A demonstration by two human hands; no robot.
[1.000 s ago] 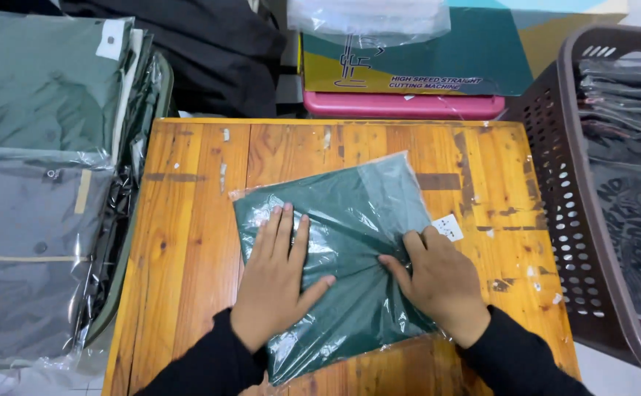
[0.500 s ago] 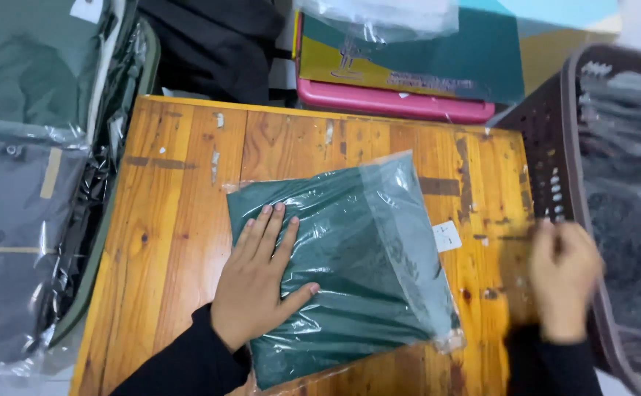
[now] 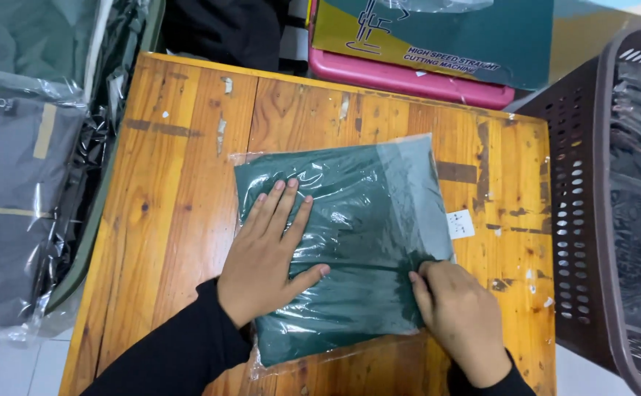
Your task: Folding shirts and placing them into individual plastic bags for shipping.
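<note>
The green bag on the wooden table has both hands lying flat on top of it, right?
Not quite. In the head view only the left hand lies flat on the green bag. The right hand is curled, gripping the bag's right edge on the wooden table.

Dark green folded garment in a clear plastic bag [image 3: 350, 235], lying flat on the wooden table, turned slightly so its top edge climbs toward the right. Plastic is glossy and wrinkled, catching light in streaks across the upper half; a paler grey-green band shows along the upper right. 1 fold line runs across the lower third. My left hand [image 3: 269, 257] lies flat on the left half, fingers spread, pointing away from me. My right hand [image 3: 460, 315] pinches the lower right edge, fingertips curled into the plastic.
</note>
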